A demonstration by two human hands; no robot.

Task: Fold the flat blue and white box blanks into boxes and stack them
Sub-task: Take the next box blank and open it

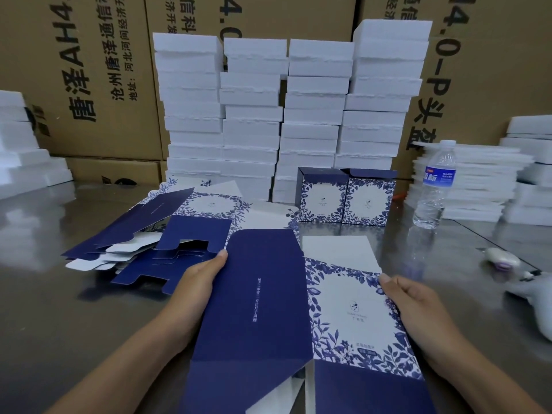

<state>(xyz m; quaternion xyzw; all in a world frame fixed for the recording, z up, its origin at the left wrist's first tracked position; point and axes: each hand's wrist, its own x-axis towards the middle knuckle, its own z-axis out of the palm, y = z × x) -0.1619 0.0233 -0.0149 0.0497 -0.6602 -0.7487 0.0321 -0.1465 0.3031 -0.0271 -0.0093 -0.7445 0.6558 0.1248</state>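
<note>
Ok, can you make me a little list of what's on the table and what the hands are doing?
left hand: holds the left edge of a flat box blank
right hand: holds the right edge of the same blank
pile of blanks: lying loose on the table, left of the held one
finished boxes: two, standing side by side behind the held one
water bottle: upright, right of the boxes
foam stacks: white, tall, at the back

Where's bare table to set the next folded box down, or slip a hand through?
Two free patches: the near-left table, in front of the pile of flat blanks; and the right side between the held blank, the water bottle and the small white device. Crowded: the back, where the foam stacks and two folded boxes stand.
</note>
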